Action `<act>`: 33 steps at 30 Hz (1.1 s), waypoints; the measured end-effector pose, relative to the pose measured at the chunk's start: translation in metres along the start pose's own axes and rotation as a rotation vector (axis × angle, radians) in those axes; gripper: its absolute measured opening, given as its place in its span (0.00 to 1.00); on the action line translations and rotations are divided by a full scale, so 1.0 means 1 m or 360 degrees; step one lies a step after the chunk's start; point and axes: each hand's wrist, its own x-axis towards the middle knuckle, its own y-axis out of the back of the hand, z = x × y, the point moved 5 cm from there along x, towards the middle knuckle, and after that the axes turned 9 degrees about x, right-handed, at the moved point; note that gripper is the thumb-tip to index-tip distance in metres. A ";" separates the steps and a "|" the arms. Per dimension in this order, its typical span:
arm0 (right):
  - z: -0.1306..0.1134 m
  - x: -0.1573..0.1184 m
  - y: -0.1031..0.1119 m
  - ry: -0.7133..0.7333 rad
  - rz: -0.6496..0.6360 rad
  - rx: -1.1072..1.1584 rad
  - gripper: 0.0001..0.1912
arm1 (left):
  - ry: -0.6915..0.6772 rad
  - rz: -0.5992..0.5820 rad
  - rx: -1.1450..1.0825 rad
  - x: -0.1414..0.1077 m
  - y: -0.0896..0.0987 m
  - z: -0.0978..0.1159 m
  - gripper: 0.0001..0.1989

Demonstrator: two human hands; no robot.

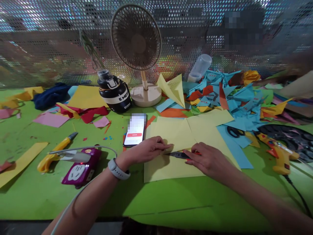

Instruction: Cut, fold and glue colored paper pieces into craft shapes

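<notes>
Pale yellow paper [168, 169] lies in overlapping sheets on the green table, with a slit or edge line running down its upper middle. My left hand [151, 150], wearing a pale watch on its wrist, is closed at the paper's left part, fingers pressed together on it. In my right hand [206, 160] are dark scissors [178, 155] with red-orange on the handles. Their blades point left across the paper, the tips close to my left fingertips. How far the blades are apart is hard to make out.
A lit phone [135, 130] lies beyond my left hand, near a black bottle [113, 94] and a fan [146, 94]. At left are a purple power strip [81, 167] and a yellow-handled tool [56, 150]. Right stands a yellow glue gun [281, 158]; blue folded papers [227, 94] heap behind.
</notes>
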 end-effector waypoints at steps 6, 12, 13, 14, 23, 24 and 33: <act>0.000 0.000 0.000 0.0018 -0.0020 0.0031 0.15 | 0.0047 -0.0013 -0.0002 0.000 0.000 0.000 0.22; -0.001 0.001 -0.002 0.0033 -0.0026 0.0049 0.16 | 0.0027 0.0019 0.0005 -0.001 0.000 -0.001 0.22; -0.001 0.001 -0.002 0.0033 -0.0032 0.0060 0.16 | 0.0025 0.0026 0.0009 -0.001 0.000 -0.002 0.22; -0.002 0.001 -0.003 0.0034 -0.0032 0.0068 0.16 | 0.0026 0.0032 0.0008 -0.001 -0.001 -0.002 0.22; -0.008 0.004 -0.007 0.0027 -0.0043 0.0120 0.17 | 0.0025 0.0057 0.0015 0.000 -0.001 -0.004 0.22; -0.010 0.003 -0.007 0.0047 -0.0070 0.0140 0.17 | 0.0013 0.0083 0.0018 -0.001 -0.002 -0.003 0.22; 0.030 -0.024 0.025 -0.0303 0.0098 0.0220 0.19 | 0.0177 0.0623 0.0084 -0.004 -0.003 -0.001 0.19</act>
